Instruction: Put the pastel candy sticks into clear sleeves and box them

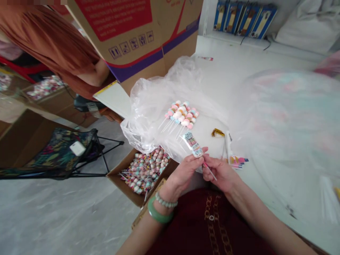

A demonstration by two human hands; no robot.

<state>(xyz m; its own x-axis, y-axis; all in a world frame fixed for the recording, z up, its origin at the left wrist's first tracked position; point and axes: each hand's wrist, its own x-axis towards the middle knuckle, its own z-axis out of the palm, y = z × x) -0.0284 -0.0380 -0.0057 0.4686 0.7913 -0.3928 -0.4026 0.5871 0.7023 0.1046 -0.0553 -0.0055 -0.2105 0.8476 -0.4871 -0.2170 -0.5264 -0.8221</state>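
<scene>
In front of my body, both hands are on one marshmallow skewer in a printed clear wrapper. My left hand, with a green bangle and beads at its wrist, is closed around the wrapper's lower end. Just below, my right hand pinches at the stick, where something pink shows; the white stick points down right. Beyond them a pile of unwrapped pastel marshmallow skewers lies on clear plastic sheeting. Gold twist ties and a few printed wrappers lie right of the hands.
Below the table's left edge stands a carton full of wrapped skewers. A large cardboard box rises at the back. A large bag of pastel sweets fills the right side. A person in a brown top and a folding chair are left.
</scene>
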